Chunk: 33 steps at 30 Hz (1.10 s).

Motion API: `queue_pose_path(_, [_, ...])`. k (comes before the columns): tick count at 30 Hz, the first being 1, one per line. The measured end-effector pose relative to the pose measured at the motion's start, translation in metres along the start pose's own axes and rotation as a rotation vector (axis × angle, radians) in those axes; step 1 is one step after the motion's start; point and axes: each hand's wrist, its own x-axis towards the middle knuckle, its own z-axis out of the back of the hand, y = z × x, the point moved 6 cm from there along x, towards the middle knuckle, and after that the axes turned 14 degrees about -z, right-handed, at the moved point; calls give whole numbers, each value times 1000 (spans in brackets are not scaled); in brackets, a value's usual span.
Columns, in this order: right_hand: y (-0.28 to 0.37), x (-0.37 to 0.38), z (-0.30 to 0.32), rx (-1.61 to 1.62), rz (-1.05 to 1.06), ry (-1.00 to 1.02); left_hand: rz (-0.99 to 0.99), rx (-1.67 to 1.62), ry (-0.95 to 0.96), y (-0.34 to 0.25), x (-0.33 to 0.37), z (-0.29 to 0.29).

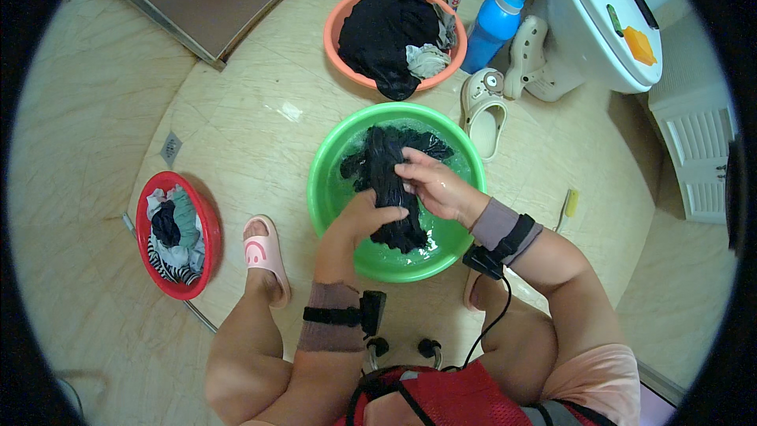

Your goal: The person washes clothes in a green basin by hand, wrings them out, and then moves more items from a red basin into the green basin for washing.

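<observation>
A wet black garment (386,170), bunched lengthwise, lies across my hands over a green basin (318,217) of sudsy water. My left hand (364,217) is closed on its lower left side, with the thumb across the cloth and the other fingers hidden. From the right, my right hand (435,184) pinches the garment's edge near its middle. More dark cloth (430,144) spreads in the water behind it. The garment's lower end hangs down at the near side of the basin.
Beyond the basin stands an orange tub (334,51) heaped with dark clothes. A red basket (211,248) of laundry sits at left. At right are a beige clog (482,106), a blue bottle (490,31), a toilet (587,31) and a yellow-headed brush (571,203) on the floor.
</observation>
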Motion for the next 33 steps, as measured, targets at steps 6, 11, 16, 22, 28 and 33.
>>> queue_pose_path(6, [-34, 9, 32, 298, -394, -194, 51, 143, 339, 17, -9, -23])
queue_pose_path(11, [-25, 14, 11, 132, -273, 33, 326, -112, 452, 38, -23, -52])
queue_pose_path(16, [-13, 13, 13, -302, -380, 45, 221, -339, 225, 48, -15, -49])
queue_pose_path(22, [-8, 10, 79, -1213, 102, -866, 17, -823, -469, 80, 5, -2])
queue_pose_path(28, [-63, 16, 68, -1842, -152, -722, 131, -1199, -635, 103, 9, -2])
queue_pose_path(33, [-64, 42, 111, -1447, 32, -496, 155, -1111, -582, 91, 23, -22])
